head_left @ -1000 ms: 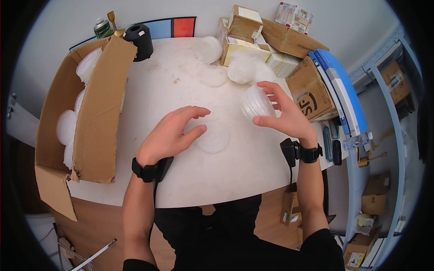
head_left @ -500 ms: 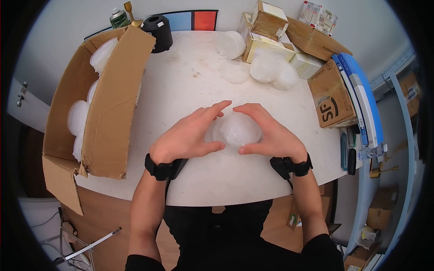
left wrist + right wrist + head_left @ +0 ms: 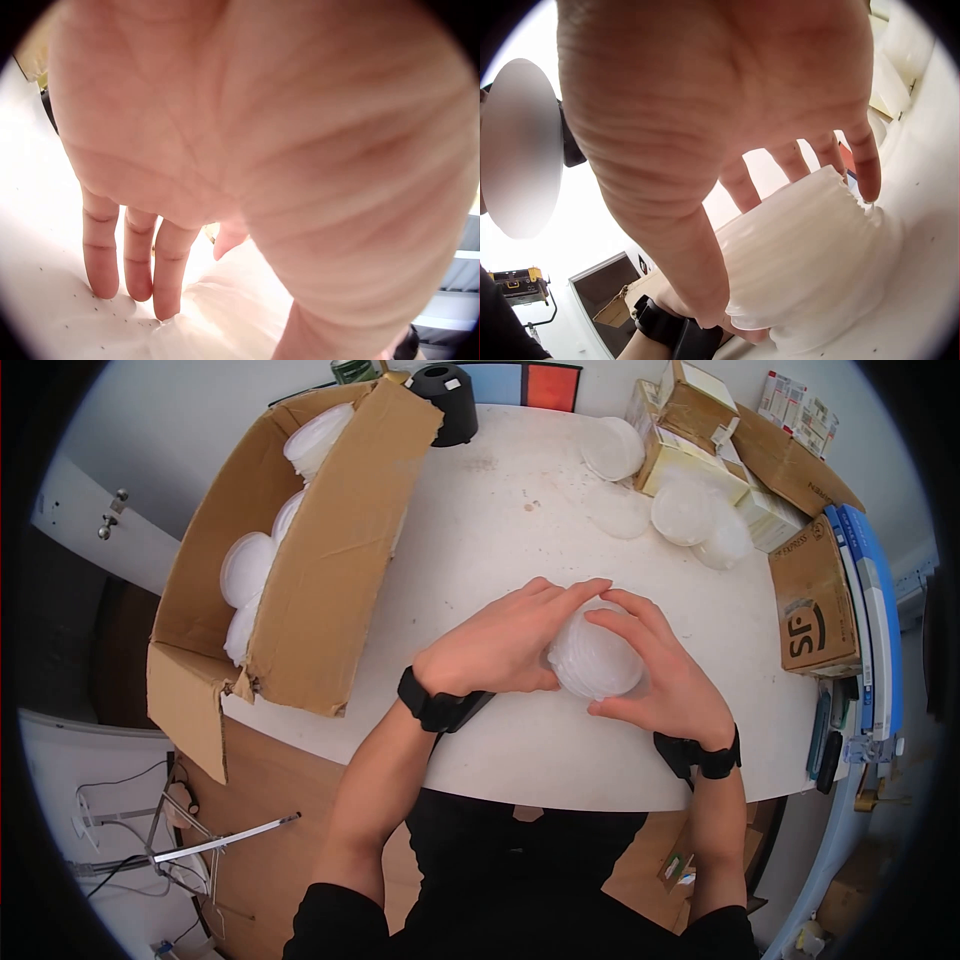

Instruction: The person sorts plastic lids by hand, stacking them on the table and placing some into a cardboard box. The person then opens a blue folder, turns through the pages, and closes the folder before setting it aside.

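Note:
A stack of round, translucent plastic lids (image 3: 597,660) is held low over the white table, near its front edge. My right hand (image 3: 675,675) grips the right side, thumb in front and fingers behind; the right wrist view shows the layered lids (image 3: 802,255) within that grasp. Cupped round the other side is my left hand (image 3: 510,640), its thumb against the stack and its index finger reaching over to the right hand's fingertips. In the left wrist view, three fingers (image 3: 171,270) point down beside the cloudy plastic (image 3: 225,300).
An open cardboard box (image 3: 325,570) with white round plastic stacks stands left. Behind are a black cylinder (image 3: 447,405), a flat clear disc (image 3: 617,510), a translucent tub (image 3: 610,448) and bagged round pieces (image 3: 685,512). Cartons (image 3: 815,600) and blue binders (image 3: 868,620) line the right.
My right hand has brought the tilted stack down and inward from the right. My left hand has closed in on its other side. The head view has shifted left.

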Demonstrator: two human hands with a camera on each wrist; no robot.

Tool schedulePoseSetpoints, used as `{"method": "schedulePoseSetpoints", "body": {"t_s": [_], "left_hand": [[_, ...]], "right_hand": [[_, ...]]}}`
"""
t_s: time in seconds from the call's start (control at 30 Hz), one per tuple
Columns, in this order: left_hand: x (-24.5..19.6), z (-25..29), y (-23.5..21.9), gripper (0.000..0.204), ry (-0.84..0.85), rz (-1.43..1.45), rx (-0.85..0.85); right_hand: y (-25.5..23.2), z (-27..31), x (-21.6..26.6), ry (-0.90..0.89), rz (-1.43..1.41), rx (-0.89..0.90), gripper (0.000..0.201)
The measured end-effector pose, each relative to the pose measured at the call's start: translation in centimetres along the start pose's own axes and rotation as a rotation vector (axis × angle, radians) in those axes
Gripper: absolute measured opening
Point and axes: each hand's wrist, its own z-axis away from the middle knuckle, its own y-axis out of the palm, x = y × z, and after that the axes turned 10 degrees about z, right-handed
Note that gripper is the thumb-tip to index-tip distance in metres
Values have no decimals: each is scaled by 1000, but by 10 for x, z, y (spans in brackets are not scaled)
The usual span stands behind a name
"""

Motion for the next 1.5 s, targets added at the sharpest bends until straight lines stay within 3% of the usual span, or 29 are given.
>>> {"method": "schedulePoseSetpoints", "body": {"t_s": [0.33, 0.67, 1.5], "left_hand": [[0, 1, 0, 98, -33, -35, 2], [-7, 3, -4, 104, -38, -48, 44], [-2, 3, 0, 85, 22, -25, -38]], "right_hand": [[-2, 2, -6, 11, 23, 58, 87], [-3, 0, -3, 27, -11, 104, 81], [-8, 7, -15, 30, 8, 26, 80]]}}
